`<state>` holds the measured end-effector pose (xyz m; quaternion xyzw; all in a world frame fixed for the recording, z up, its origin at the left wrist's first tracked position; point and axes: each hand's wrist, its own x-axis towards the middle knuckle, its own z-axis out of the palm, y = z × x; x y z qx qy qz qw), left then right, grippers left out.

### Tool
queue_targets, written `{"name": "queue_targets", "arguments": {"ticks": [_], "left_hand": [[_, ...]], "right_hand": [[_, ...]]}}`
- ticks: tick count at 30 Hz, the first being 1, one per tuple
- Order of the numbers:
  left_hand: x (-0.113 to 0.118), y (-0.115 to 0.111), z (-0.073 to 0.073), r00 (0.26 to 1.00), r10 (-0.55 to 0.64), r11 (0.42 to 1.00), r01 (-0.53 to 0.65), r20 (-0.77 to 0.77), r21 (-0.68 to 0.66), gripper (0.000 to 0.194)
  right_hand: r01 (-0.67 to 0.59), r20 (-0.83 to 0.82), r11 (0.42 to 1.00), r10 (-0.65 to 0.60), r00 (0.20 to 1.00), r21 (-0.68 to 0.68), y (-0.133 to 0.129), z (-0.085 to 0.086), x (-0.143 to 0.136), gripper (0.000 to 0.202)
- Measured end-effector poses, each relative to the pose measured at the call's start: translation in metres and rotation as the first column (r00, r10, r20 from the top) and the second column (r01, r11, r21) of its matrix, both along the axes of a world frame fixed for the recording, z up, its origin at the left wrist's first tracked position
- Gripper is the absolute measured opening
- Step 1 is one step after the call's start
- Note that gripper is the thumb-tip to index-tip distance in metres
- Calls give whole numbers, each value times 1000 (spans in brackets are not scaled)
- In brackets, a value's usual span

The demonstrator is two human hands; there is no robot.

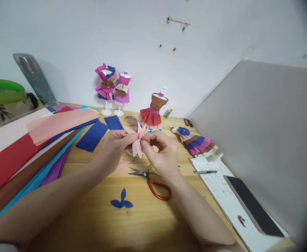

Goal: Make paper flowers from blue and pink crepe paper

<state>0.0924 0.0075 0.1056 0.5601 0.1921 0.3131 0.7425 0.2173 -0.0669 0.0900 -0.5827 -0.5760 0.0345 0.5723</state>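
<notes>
A pale pink paper flower is held up at mid-view, its pointed petals spread up and down. My left hand pinches it from the left between thumb and fingers. From the right, my right hand pinches it near the centre. Below my hands lie scissors with red and yellow handles, blades pointing left. Another pink petal piece rests on the wood just left of them. Nearer to me is a blue three-petal piece. Blue paper strips lie beyond my left forearm.
Stacked coloured paper covers the left of the table. Dressed miniature stands line the back, and another dress lies at right. A clipboard holds a pen and dark phone-like slab. A bottle leans back left.
</notes>
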Motion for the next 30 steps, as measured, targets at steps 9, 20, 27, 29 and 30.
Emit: {"name": "queue_targets", "arguments": {"ticks": [9,20,27,29,30], "left_hand": [[-1,-1,2,996,48,988,-37,-69,150,40],[4,11,-9,996,-84,993,81,-30,-81,23],[4,14,-6,992,-104,984,93,-68,-154,26],[4,14,-7,989,-120,982,105,-88,-160,27],[4,15,-7,988,-124,980,107,-92,-170,28]], "right_hand": [[35,81,999,-34,996,-11,-1,2,0,12],[-4,-106,1000,3,994,-9,-1,13,18,11],[-394,-501,892,242,831,-221,7,13,22,36],[-416,-547,881,239,803,-225,8,12,20,26],[-418,-565,882,235,791,-218,9,11,19,24]]}}
